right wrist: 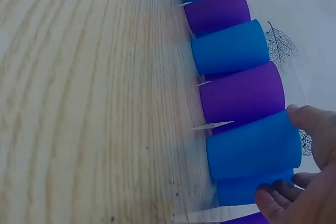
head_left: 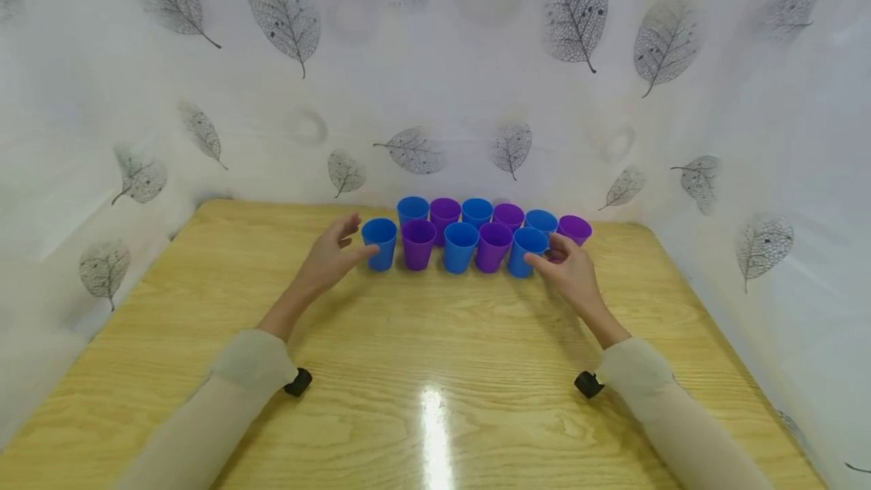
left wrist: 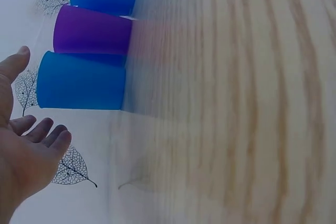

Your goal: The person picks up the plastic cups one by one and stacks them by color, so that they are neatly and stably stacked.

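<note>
Standing upright, blue and purple cups (head_left: 460,252), left hand (head_left: 330,256) spread, right hand (head_left: 573,272), grip unclear

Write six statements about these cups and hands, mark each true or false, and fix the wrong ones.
1. The cups are blue and purple. True.
2. The left hand is lifting a purple cup. False: the left hand is open beside the front row's leftmost blue cup.
3. The right hand is at the front row's rightmost blue cup. True.
4. The front-row cups lie on their sides. False: they stand upright.
5. Leaf prints mark the white backdrop. True.
6. A red cloth covers the tabletop. False: its wood grain shows.
</note>
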Motion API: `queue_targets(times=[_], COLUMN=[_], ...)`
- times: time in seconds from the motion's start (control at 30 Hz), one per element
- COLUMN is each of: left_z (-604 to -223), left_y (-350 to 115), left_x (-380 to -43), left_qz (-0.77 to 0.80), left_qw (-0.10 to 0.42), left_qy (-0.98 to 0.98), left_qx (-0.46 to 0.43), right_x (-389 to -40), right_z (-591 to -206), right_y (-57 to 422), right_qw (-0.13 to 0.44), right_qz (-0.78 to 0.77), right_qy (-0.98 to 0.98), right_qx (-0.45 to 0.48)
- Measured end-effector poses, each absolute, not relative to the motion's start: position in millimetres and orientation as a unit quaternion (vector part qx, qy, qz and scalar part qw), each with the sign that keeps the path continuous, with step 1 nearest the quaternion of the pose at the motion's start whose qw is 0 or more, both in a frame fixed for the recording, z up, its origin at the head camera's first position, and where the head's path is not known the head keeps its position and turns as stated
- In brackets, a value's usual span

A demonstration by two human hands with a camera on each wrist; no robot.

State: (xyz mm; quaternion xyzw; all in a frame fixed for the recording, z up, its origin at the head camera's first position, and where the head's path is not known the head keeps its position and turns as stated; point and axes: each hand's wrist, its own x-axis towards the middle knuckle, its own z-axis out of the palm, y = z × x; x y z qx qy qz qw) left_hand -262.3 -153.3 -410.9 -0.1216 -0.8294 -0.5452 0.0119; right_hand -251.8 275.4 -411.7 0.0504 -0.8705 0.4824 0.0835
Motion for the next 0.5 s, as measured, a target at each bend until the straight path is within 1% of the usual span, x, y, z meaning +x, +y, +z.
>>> queue_targets(times=[0.27,0.5], left_z=[-412.8,-417.4], left_y=[-143.7,-138.8], left_x=[-268.0,-276.2], left_qz=[-0.552,-0.551], left_qw=[0.004,-0.013], left_qy=[-0.826,-0.828], left_qx=[-0.114,-0.104], right_x=[-255.2,-254.9], right_z=[-409.8,-409.7], right_y=[267.6,260.4], right_qw=[0.08,0.086], right_qz=[0.465,0.457], right_qy=[-0.881,-0.885], right_qx=[0.024,0.007])
